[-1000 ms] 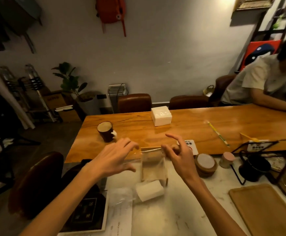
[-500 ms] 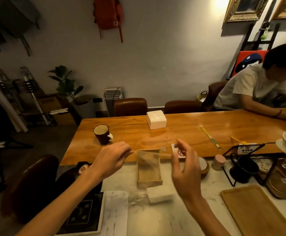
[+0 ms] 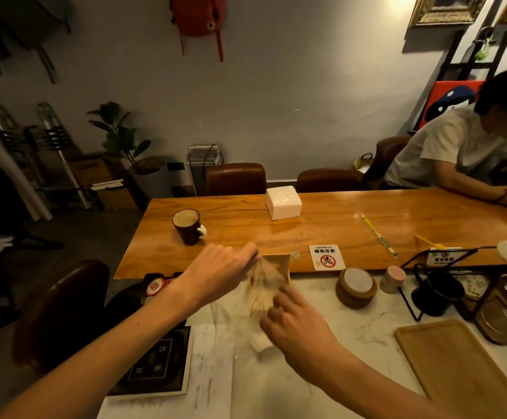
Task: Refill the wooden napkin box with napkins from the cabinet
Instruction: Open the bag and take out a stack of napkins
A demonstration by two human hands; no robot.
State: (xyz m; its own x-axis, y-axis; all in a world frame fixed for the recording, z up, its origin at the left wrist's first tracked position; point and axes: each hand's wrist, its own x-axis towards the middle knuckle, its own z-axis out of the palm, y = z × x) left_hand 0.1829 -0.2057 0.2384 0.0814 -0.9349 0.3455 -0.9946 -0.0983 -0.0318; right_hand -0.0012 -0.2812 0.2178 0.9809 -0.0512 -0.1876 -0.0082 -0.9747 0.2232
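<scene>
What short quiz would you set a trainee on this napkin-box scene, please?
1. True or false: the dark mug stands on the wooden table.
2. Which thing lies on the counter, partly hidden by the right hand? A) a yellow pencil B) a white napkin pack C) a saucer
3. Fill in: the ___ hand is at the far top edge of the tilted, motion-blurred wooden napkin box.

Key: 1 true; 2 B; 3 left hand.
</scene>
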